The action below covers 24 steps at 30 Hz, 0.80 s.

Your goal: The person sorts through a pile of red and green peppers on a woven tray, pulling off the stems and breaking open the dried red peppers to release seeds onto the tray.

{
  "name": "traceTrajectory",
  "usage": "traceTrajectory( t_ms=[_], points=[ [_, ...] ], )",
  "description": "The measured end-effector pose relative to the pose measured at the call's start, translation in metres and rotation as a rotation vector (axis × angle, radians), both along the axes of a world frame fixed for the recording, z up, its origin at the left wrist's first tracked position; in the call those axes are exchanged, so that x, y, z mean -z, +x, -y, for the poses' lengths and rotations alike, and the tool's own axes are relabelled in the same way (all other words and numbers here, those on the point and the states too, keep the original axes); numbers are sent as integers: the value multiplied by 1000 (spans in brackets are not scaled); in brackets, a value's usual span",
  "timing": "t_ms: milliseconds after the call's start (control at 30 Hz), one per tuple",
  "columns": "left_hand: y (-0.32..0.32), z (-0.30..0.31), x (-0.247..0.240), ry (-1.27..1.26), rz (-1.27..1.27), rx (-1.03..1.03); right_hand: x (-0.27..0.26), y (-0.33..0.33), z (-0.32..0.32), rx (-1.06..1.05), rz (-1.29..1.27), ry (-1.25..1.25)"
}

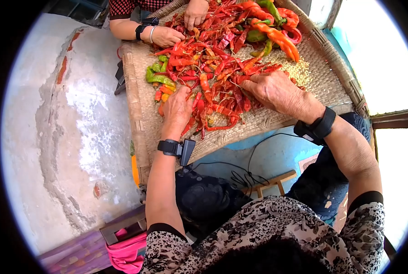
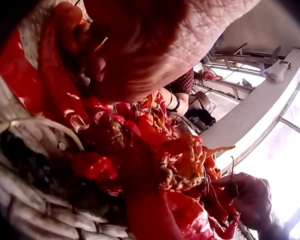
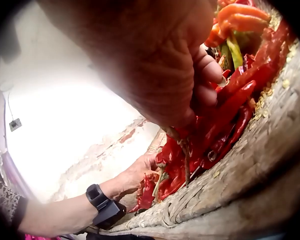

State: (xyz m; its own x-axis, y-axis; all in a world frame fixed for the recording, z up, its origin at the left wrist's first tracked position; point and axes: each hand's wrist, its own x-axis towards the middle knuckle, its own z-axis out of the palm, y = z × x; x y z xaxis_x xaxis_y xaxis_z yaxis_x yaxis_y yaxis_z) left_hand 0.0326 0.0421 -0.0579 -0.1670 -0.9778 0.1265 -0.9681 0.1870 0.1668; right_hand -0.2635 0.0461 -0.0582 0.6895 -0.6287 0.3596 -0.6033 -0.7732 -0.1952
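Red and orange chili peppers (image 1: 206, 82) lie heaped on a woven tray (image 1: 144, 109), some shiny, some wrinkled and dry. At the near left of the heap is my left hand (image 1: 177, 109), fingers down among peppers; in the left wrist view its fingertips are partly hidden beside red peppers (image 2: 55, 75). My right hand (image 1: 279, 93) reaches into the right side of the heap. In the right wrist view the right hand (image 3: 160, 65) has curled fingers against red peppers (image 3: 215, 125), with a stem below the thumb. Whether either hand grips a pepper is unclear.
Another person's hands (image 1: 167, 36) work in the far left of the heap. Green peppers (image 1: 156, 73) lie at the left, large orange and green ones (image 1: 277, 36) at the far right, beside loose seeds (image 1: 299, 73). Black cables (image 1: 245, 176) and a wooden stool (image 1: 272, 182) are below the tray.
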Motion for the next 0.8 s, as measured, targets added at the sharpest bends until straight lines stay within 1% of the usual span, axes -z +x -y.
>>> traceTrajectory(
  t_ms=[67,100,200,267,333,400,433,500,533,600,633,667,733,767,800],
  points=[
    [-4,-4,-7,49,-77,-11,1,0,0,13,7,22],
    [-3,-6,-9,50,-76,-9,0,0,-1,15,9,23],
    [5,-12,-23,91,-133,50,-2,0,-2,27,-22,12],
    [6,-16,-40,95,-319,14,-2,0,-2,19,-28,8],
    [10,-10,-50,120,-354,-6,-4,1,-3,25,-36,12],
    [8,3,-63,-2,-492,44,-4,1,-4,30,-44,18],
    [2,11,-73,-1,-493,43,-4,1,-3,30,-61,30],
    [-10,34,-89,-49,-546,-42,-3,2,-3,26,-81,40],
    [-8,48,-86,-51,-548,-43,-2,1,-2,20,-65,40],
    [2,75,-73,-131,-709,-30,-3,-1,-1,19,-51,33],
    [2,81,-67,-382,-349,26,-4,-1,-1,18,-37,29],
    [3,81,-58,-383,-350,31,-5,-2,-1,18,-22,25],
    [-14,60,-48,-514,-100,92,-4,-2,-1,31,-29,21],
    [-17,50,-42,-259,-203,61,-3,-1,-1,38,-37,18],
    [-28,38,-38,-62,-296,55,-3,-1,-2,39,-38,17]
  ],
)
